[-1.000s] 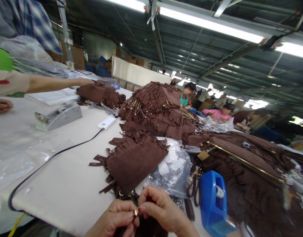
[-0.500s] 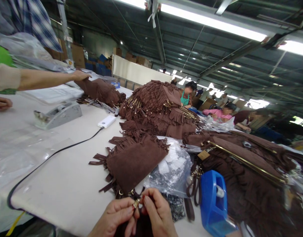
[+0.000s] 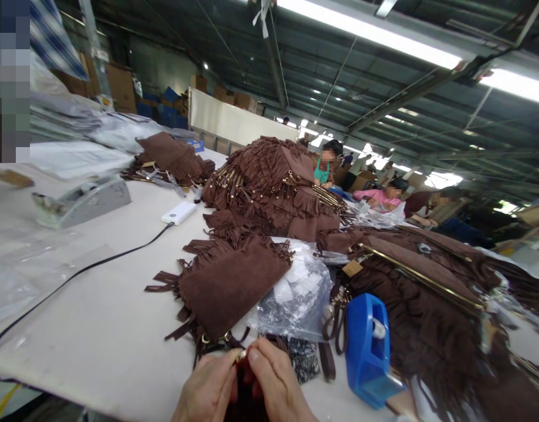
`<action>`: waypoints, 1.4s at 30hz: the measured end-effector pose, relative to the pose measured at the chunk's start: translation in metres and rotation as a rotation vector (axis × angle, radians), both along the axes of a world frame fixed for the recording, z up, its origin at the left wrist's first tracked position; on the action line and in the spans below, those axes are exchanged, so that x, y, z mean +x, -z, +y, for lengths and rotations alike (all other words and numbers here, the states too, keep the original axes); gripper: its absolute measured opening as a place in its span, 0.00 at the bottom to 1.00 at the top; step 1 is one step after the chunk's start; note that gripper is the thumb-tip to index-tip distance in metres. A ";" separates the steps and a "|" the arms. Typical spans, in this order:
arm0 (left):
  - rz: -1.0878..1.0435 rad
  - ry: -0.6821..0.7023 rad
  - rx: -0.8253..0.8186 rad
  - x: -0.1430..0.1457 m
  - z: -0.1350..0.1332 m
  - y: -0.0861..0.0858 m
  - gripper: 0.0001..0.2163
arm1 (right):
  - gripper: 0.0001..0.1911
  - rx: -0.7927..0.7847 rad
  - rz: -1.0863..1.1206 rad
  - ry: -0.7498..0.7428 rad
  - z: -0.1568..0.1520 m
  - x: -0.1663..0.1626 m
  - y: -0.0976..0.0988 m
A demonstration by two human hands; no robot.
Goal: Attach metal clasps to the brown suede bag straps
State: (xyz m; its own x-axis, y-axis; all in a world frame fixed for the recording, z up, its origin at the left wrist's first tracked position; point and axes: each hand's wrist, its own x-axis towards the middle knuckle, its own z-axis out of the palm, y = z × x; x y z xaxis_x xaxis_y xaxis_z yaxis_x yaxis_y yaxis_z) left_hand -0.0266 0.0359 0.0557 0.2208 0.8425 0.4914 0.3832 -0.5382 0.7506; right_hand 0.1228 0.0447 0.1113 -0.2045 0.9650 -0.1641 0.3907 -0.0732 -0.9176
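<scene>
Here, at the surface's (image 3: 102, 328) near edge, the left hand (image 3: 210, 390) and right hand (image 3: 275, 387) pinch a small gold clasp (image 3: 241, 355) on a strap below the fringed bag (image 3: 229, 284); fastening seems underway, needing fine fingertip alignment.

head-worn view, forward-down, near table (image 3: 97, 328)

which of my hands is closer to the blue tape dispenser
Right. Your right hand sits just left of the blue tape dispenser, with a bare gap of table between. Your left hand lies farther left, beyond the right one.
</scene>
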 end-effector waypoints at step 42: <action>0.392 0.059 0.194 0.004 -0.011 -0.022 0.13 | 0.23 -0.047 0.141 -0.044 -0.031 0.011 0.021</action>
